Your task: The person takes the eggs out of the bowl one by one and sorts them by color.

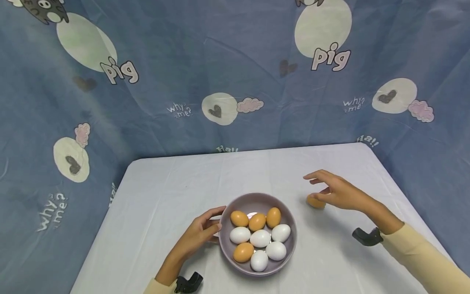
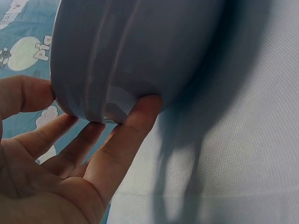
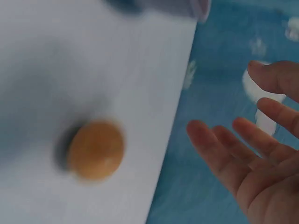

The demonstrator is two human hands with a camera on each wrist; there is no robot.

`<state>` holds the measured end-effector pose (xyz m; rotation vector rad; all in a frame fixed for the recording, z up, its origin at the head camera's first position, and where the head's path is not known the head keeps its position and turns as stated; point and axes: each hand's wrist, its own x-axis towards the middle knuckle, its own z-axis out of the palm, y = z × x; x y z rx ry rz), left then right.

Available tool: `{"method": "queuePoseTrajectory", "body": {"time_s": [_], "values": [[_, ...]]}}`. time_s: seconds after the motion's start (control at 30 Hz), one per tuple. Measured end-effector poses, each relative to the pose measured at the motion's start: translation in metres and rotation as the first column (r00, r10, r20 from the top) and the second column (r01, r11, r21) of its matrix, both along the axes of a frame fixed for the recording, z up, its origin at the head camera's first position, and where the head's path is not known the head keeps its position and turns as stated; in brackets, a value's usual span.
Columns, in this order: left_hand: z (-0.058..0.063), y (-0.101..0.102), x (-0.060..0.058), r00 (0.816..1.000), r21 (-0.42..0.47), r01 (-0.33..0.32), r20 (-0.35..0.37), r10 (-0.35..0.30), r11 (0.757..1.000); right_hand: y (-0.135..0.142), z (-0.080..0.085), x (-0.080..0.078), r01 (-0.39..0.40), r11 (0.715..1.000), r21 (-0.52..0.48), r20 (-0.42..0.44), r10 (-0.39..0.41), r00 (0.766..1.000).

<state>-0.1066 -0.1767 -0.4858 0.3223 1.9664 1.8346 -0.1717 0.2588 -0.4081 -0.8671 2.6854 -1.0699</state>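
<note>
Blue cloth (image 1: 249, 73) backs left hand (image 1: 200, 230) gripping a bowl (image 1: 258, 200), right hand (image 1: 338, 192) spread empty near an egg (image 1: 315, 203).

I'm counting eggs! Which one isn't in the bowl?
The brown egg near the right hand: it alone lies on the table; the other eggs are in the bowl.

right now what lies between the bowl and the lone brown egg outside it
Nothing but bare white cloth: in the head view, no object lies on the stretch between the bowl and that egg.
</note>
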Motion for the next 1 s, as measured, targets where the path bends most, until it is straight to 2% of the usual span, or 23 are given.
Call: {"method": "queuePoseTrajectory", "body": {"time_s": [0.1,0.2,0.3,0.43,0.53,0.67,0.83,1.0], "values": [[-0.001,-0.001,0.0,1.0,0.003,0.0,-0.001,0.0,1.0,-0.023,0.009,0.001,-0.064,0.998,-0.012,0.065,0.064,0.996],[-0.001,-0.001,0.0,1.0,0.011,0.004,-0.001,-0.004,1.0,-0.046,0.016,0.0,-0.152,0.988,-0.024,0.091,0.154,0.984],[-0.001,-0.001,0.0,1.0,0.015,0.008,0.0,-0.008,1.0,-0.066,0.023,-0.002,-0.247,0.969,-0.027,0.097,0.249,0.964],[-0.002,-0.001,0.0,1.0,0.017,0.005,-0.005,-0.005,1.0,-0.094,0.027,-0.007,-0.359,0.933,-0.025,0.129,0.359,0.924],[-0.003,-0.002,0.0,1.0,0.033,0.011,-0.007,-0.011,0.999,-0.114,0.025,-0.012,-0.435,0.9,0.019,0.11,0.43,0.896],[-0.005,-0.003,0.0,1.0,0.054,0.021,-0.002,-0.021,0.998,-0.135,0.021,-0.017,-0.504,0.86,0.081,0.043,0.502,0.864],[-0.005,-0.002,0.0,1.0,0.051,0.014,0.006,-0.014,0.999,-0.152,0.012,-0.02,-0.543,0.832,0.113,0.018,0.544,0.839],[-0.005,-0.003,0.0,1.0,0.035,0.002,0.009,-0.002,0.999,-0.163,0.001,-0.022,-0.587,0.801,0.113,0.034,0.588,0.808]]}}
